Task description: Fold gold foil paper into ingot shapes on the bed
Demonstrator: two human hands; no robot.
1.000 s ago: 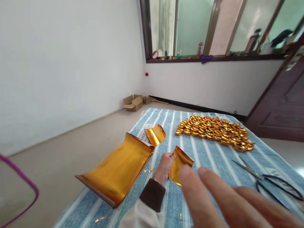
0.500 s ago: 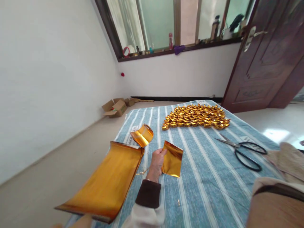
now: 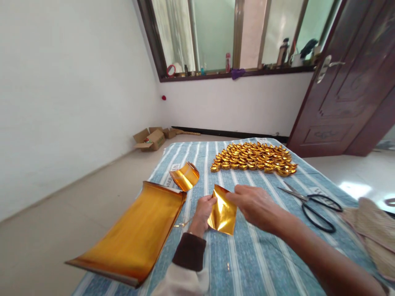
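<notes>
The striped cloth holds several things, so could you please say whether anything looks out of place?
Slightly: the large gold sheets appear to overhang the left edge of the striped cloth, and a tiny gold scrap lies loose near the front.

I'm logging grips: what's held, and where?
The small gold sheet: left hand pinches its left edge; right hand touches its upper right corner, grip unclear.

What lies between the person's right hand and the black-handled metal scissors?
In the head view, only a stretch of blue-and-white striped cloth shows between the right hand and the scissors.
</notes>
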